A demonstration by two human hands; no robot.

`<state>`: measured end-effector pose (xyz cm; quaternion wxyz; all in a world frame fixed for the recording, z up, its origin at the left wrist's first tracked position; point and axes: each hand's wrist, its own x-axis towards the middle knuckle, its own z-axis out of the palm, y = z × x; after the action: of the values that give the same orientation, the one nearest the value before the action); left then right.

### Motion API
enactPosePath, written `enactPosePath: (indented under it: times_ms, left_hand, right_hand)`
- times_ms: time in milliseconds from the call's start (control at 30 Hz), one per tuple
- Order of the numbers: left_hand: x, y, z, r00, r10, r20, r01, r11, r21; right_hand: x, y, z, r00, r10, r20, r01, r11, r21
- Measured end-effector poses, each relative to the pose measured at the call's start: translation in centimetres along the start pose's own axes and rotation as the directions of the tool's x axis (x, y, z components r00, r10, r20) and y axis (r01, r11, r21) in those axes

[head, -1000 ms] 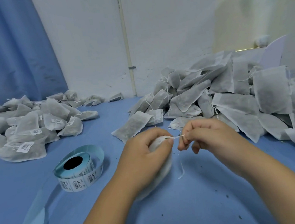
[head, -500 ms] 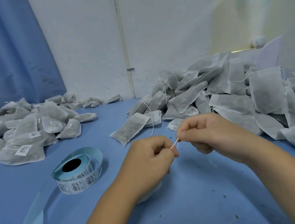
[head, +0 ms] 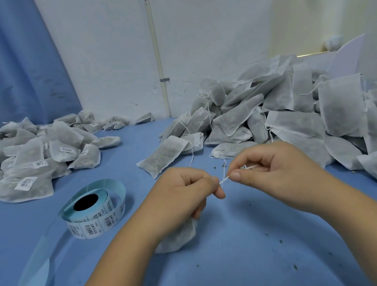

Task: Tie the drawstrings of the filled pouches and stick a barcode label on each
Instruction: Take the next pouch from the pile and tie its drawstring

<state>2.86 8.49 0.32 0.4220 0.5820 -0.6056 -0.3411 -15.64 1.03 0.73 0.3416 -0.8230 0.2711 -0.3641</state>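
Over blue table [head: 237,248], left grip [head: 183,193] clutching filled pouch [head: 179,237]; right grip [head: 274,169] pinching its drawstring [head: 224,180]

- Left hand [head: 183,193] is gripping a filled pouch [head: 179,237] near the table's [head: 239,266] front edge.
- Right hand [head: 274,169] is pinching its drawstring [head: 224,180] taut.
- A label roll [head: 93,214] is lying toward the left edge.

One wide-angle camera, worn on the head, looks forward and down across the table [head: 239,264] from close range, left hand [head: 183,195] and right hand [head: 277,174] at centre frame, wall [head: 208,38] filling the top.
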Motion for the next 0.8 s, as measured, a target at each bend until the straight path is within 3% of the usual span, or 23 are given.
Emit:
enactPosePath:
  times_ms: [167, 333, 567, 667, 800]
  left_hand:
    - [-0.3, 0.2, -0.1, 0.987, 0.029, 0.158, -0.026, 0.999, -0.024]
    - [-0.5, 0.3, -0.9, 0.975, 0.173, 0.138, -0.133, 0.956, -0.26]
    - [0.0, 0.0, 0.3, 0.973, 0.227, -0.05, -0.225, 0.861, -0.457]
    - [0.2, 0.1, 0.6, 0.971, 0.152, -0.183, -0.222, 0.856, -0.467]
    - [0.3, 0.1, 0.7, 0.938, 0.096, -0.333, -0.208, 0.924, -0.32]
  right_hand:
    - [-0.1, 0.1, 0.7, 0.986, -0.078, -0.149, 0.082, 0.996, 0.019]
    - [0.0, 0.0, 1.7, 0.957, -0.093, -0.273, 0.119, 0.99, 0.078]
    - [-0.1, 0.2, 3.2, 0.958, -0.081, -0.274, 0.118, 0.986, 0.12]
    - [-0.2, 0.3, 3.5, 0.956, -0.152, -0.251, 0.149, 0.988, -0.031]
    - [-0.3, -0.1, 3.4, 0.941, -0.245, -0.232, 0.198, 0.958, -0.208]
